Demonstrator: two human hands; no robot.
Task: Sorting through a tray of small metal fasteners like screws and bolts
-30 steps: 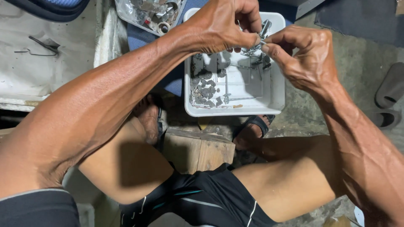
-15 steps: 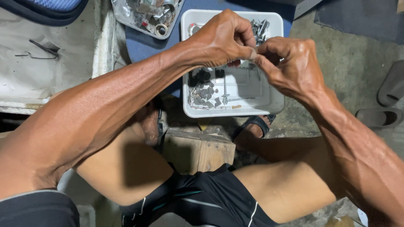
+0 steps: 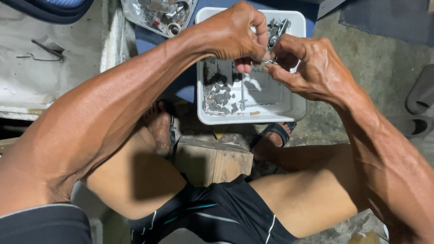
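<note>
Left hand (image 3: 233, 34) and right hand (image 3: 312, 68), fingers pinched on one small metal part (image 3: 266, 61) at upper centre, work above the white tray (image 3: 296, 106); many loose metal pieces (image 3: 221, 97) remain inside.

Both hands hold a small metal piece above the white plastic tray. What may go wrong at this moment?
1. The small metal piece, pinched between the left hand and the right hand, might slip and get lost among the loose metal bits in the white plastic tray.
2. The tray seems to sit close to the sandalled foot; a knock might tip it.
</note>
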